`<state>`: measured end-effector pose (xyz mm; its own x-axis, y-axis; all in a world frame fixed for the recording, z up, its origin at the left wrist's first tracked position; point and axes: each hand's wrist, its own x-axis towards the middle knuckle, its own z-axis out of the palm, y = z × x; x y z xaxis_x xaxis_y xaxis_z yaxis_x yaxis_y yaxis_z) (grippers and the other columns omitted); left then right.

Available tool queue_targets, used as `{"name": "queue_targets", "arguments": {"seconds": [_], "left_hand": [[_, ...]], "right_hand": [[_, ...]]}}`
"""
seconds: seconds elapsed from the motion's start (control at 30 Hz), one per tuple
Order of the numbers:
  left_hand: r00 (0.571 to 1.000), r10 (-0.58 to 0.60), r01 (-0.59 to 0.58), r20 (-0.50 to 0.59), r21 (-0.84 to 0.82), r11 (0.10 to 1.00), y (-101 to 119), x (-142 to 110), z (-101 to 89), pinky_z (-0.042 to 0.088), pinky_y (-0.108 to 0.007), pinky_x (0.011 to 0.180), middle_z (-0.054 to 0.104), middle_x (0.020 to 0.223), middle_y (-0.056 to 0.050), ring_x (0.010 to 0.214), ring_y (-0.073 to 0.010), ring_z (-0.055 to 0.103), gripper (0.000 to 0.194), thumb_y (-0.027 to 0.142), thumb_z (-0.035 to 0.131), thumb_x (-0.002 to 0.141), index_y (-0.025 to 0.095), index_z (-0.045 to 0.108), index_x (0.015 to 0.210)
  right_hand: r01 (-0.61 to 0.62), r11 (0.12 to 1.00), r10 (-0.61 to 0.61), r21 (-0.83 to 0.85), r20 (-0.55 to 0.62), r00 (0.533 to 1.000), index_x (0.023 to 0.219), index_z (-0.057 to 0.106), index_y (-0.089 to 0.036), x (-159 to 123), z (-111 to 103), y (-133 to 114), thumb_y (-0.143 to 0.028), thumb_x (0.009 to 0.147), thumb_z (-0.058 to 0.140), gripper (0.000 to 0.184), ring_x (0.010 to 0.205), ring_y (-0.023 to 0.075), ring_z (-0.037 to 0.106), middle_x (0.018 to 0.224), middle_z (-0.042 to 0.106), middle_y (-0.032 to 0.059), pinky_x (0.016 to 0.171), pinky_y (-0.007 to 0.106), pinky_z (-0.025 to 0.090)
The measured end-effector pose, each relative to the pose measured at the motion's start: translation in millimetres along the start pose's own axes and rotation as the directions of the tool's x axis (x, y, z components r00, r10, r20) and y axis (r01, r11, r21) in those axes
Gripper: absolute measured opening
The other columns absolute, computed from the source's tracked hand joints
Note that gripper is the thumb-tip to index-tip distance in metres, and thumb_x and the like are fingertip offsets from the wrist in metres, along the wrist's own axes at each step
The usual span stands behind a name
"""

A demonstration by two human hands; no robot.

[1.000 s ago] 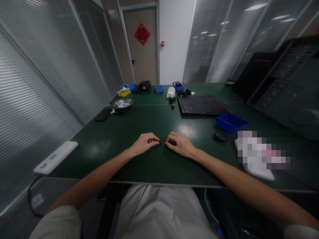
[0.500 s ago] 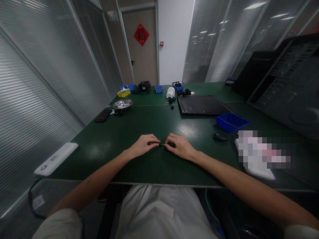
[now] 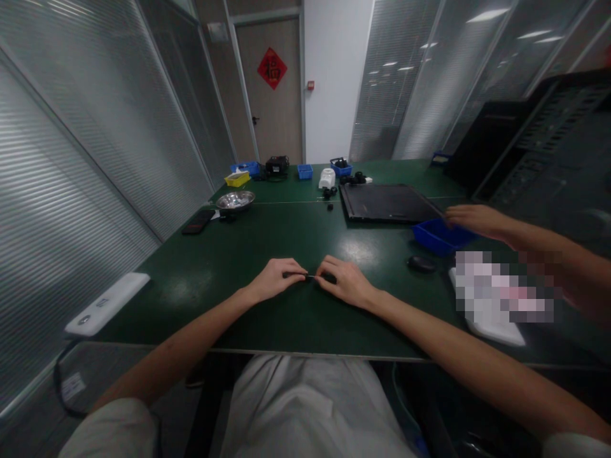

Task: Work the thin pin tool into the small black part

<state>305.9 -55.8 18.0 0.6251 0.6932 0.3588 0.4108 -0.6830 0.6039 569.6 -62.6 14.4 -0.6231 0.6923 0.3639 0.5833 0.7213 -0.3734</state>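
Note:
At the middle of the green table (image 3: 296, 324), near its front side, my two hands face each other. My left hand (image 3: 277, 278) pinches a small dark piece (image 3: 294, 275) between thumb and fingers. In my right hand (image 3: 347, 281) is a small screwdriver (image 3: 329, 278) with a black handle, closed in the fingers. Its thin metal shaft points left and reaches the dark piece. The exact contact between tip and piece is too small to make out. Both hands rest low over the tabletop.
A co-worker's hand (image 3: 477, 219) reaches over a blue bin (image 3: 439, 238) at right. Nearby are a black mouse (image 3: 422, 264) and a white tray (image 3: 501, 329). A dark flat panel (image 3: 391, 202), metal bowl (image 3: 235, 201), phone (image 3: 198, 222) and white power strip (image 3: 109, 305) lie around.
A co-worker's arm has come in from the right, its hand now over the blue bin. My own two hands hold nearly the same position.

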Motion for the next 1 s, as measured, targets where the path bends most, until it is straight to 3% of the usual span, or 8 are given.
{"name": "queue_targets", "arguments": {"seconds": [0.37,0.67,1.0], "left_hand": [[0.999,-0.039,0.038,-0.015,-0.061,0.997,2,1,-0.4,0.053,-0.029,0.089,0.074,0.109,-0.009,0.099,-0.0201,0.070,0.025,0.033,0.065,0.098,0.019,0.080,0.112],[1.000,0.001,-0.001,0.028,-0.002,1.000,6,2,3.3,0.053,-0.028,0.083,0.074,0.106,-0.008,0.092,-0.0181,0.069,0.023,0.031,0.064,0.098,0.018,0.081,0.109],[1.000,0.011,-0.011,-0.015,-0.056,0.998,4,2,9.2,0.054,-0.031,0.090,0.076,0.107,-0.008,0.098,-0.0207,0.071,0.026,0.034,0.064,0.099,0.020,0.081,0.112]], "right_hand": [[0.010,0.998,-0.007,0.064,-0.038,0.999,0.102,0.065,-0.022,0,3,2,-0.032,0.100,0.059,0.012,0.084,0.0161,0.062,0.099,0.063,0.0031,0.075,0.028,0.047],[0.024,0.998,-0.023,-0.053,0.029,0.999,0.105,0.065,-0.023,2,4,-6,-0.033,0.101,0.058,0.013,0.079,0.0148,0.061,0.102,0.064,0.0029,0.067,0.026,0.041],[0.003,0.999,-0.003,0.041,0.011,1.000,0.103,0.061,-0.022,3,5,-6,-0.031,0.101,0.058,0.010,0.083,0.0165,0.062,0.100,0.063,0.0036,0.072,0.028,0.046]]}}
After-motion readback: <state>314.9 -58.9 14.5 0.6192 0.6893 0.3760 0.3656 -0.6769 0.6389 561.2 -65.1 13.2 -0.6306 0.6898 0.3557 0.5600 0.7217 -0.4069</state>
